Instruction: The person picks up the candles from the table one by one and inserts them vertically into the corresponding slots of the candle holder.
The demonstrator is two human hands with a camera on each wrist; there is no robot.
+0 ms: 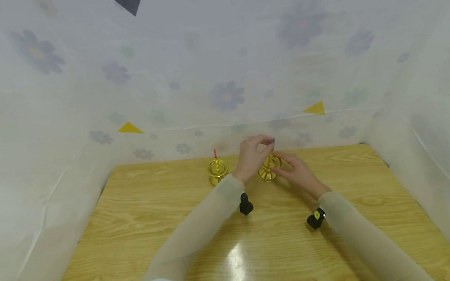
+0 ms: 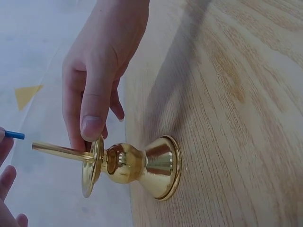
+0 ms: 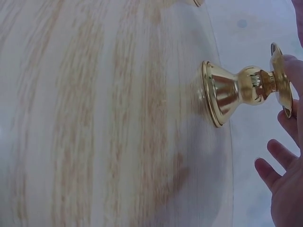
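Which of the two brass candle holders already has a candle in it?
The left candle holder, with a red candle upright in it. The right candle holder, between the hands, shows only its bare spike.

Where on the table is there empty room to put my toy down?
The wooden table is bare along its near edge, and on the left and right sides beside the white floral sheet. It is crowded at the back middle: two gold candle holders stand there, with the left hand and right hand around one.
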